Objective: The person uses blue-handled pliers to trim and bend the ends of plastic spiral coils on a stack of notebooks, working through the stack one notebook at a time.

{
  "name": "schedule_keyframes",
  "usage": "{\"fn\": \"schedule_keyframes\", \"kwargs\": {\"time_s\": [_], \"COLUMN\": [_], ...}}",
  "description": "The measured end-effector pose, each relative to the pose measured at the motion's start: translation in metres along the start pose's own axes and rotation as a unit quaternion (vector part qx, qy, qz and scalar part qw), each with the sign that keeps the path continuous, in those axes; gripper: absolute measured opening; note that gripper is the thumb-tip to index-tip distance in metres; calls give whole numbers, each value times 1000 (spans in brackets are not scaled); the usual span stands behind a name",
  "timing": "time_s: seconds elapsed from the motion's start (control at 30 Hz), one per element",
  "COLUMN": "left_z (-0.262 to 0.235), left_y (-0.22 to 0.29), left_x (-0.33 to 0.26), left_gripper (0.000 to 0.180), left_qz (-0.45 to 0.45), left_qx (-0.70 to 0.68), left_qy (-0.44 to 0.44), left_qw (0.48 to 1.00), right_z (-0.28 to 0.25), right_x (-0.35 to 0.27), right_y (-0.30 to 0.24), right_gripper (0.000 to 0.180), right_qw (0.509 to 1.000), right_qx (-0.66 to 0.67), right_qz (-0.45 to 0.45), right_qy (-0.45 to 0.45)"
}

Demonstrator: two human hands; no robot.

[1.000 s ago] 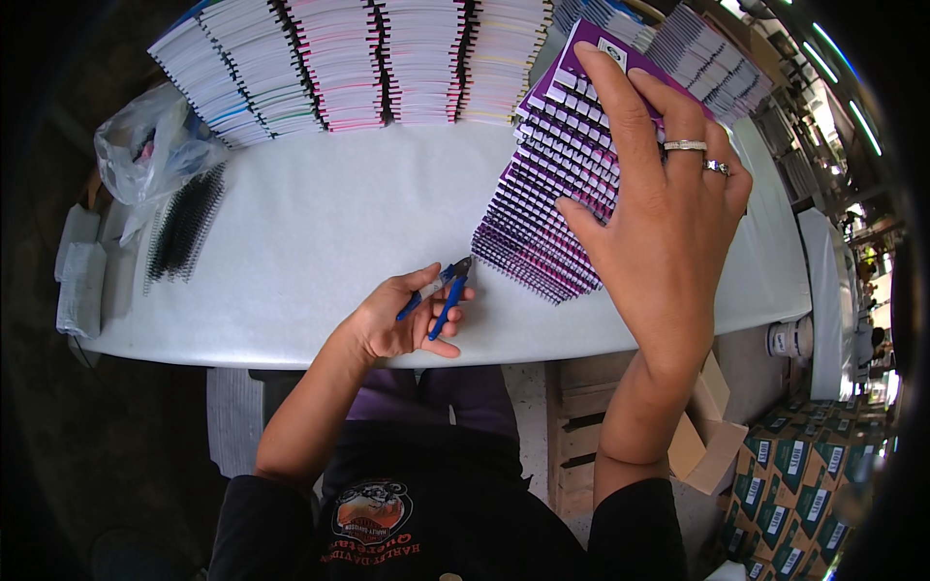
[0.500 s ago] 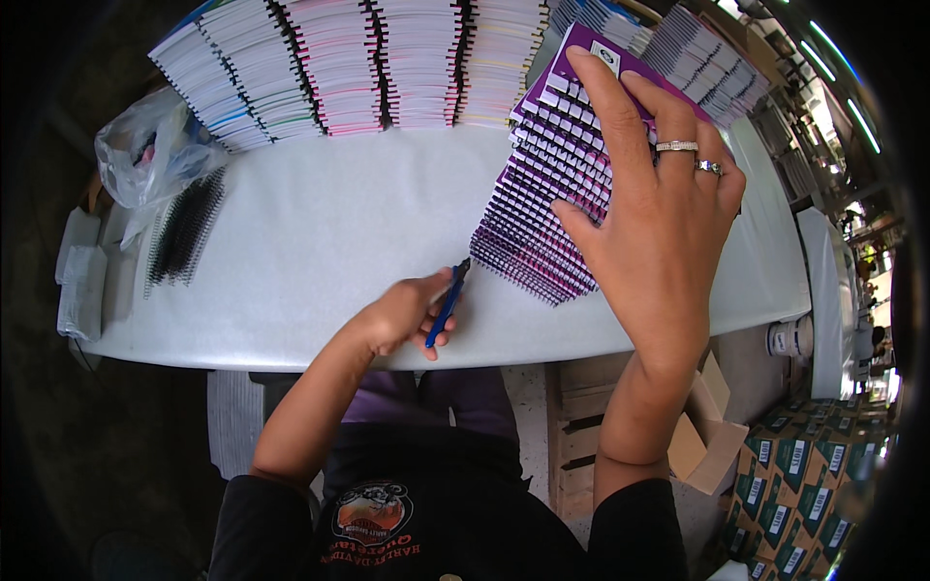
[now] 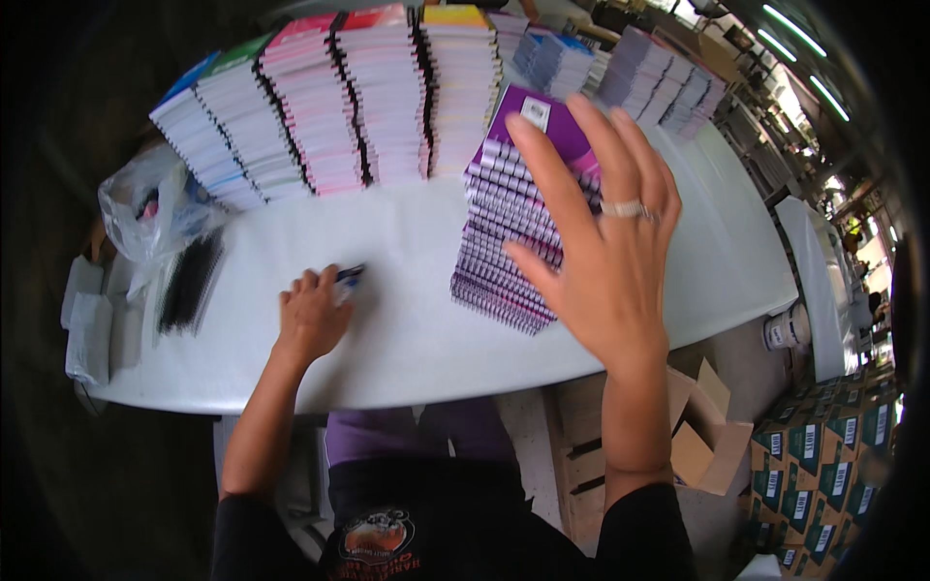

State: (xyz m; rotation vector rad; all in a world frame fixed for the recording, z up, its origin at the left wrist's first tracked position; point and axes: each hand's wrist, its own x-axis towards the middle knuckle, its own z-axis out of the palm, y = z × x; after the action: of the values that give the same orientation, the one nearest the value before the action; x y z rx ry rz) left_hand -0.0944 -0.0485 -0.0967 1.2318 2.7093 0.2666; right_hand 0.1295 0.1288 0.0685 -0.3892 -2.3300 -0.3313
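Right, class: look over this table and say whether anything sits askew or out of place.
The purple spiral notebook stack under the right hand leans, its books fanned out stepwise rather than squared like the rows behind. The left hand rests on a blue tool.

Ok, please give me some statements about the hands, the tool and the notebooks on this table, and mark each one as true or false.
1. The right hand is spread over the leaning pile of purple spiral notebooks. True.
2. The left hand lies on the white table with a blue-handled tool at its fingertips. True.
3. The left hand wears a ring. False: the ring is on the right hand.
4. The clear plastic bag lies at the person's right. False: it is at the left end.
5. Rows of stacked notebooks stand along the far edge. True.
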Motion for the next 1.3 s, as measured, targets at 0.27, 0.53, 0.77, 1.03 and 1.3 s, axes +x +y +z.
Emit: {"fn": "schedule_keyframes", "kwargs": {"time_s": [0.27,0.53,0.77,1.03,1.3], "left_z": [37,70,81,76,77], "left_y": [12,98,106,108,104], "left_x": [6,-11,10,46,58], "left_gripper": [51,102,106,103,69], "left_qz": [86,212,226,261,312], "left_qx": [-107,-91,-81,-95,-173], "left_qy": [162,-8,13,10,82], "left_qw": [977,973,971,961,931], "right_z": [35,123,132,143,125], "right_x": [-109,-193,-197,-196,-196], "right_y": [73,69,48,51,52], "right_gripper": [79,83,80,72,81], "right_qw": [904,896,915,883,915], "right_qx": [305,245,-60,-46,79], "right_qz": [236,313,366,408,235], "right_qy": [183,-198,-161,-226,-318]}}
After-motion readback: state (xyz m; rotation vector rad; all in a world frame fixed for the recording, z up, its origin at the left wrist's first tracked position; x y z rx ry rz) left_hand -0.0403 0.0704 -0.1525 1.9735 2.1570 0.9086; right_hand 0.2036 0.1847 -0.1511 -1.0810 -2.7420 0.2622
